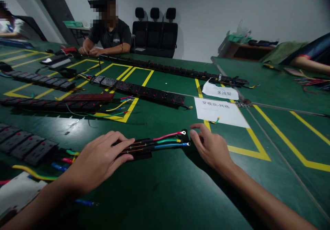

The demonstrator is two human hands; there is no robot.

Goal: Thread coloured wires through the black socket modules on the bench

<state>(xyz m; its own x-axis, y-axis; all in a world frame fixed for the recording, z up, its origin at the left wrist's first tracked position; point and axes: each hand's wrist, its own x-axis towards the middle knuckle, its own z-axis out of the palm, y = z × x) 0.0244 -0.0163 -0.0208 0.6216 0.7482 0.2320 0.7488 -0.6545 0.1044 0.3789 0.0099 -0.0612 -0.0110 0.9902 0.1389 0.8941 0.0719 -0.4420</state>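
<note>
My left hand (103,156) is closed over a black strip assembly (143,149) with thin copper-coloured bars, fingers on top and thumb at its near edge. From its right end stick out a red wire (167,135), a green wire (168,141) and a blue wire (171,145), each ending in a metal terminal. Just right of these terminals is my right hand (210,147), apart from them, its index finger and thumb curved with a gap between them. Nothing shows between those fingers. The part of the strip under my left palm is hidden.
Black socket strips (139,90) lie across the green table (160,195) at the left and middle. Two white papers (220,112) (219,90) lie beyond my right hand. A person (110,34) sits opposite; another person's arm (311,63) is at the right.
</note>
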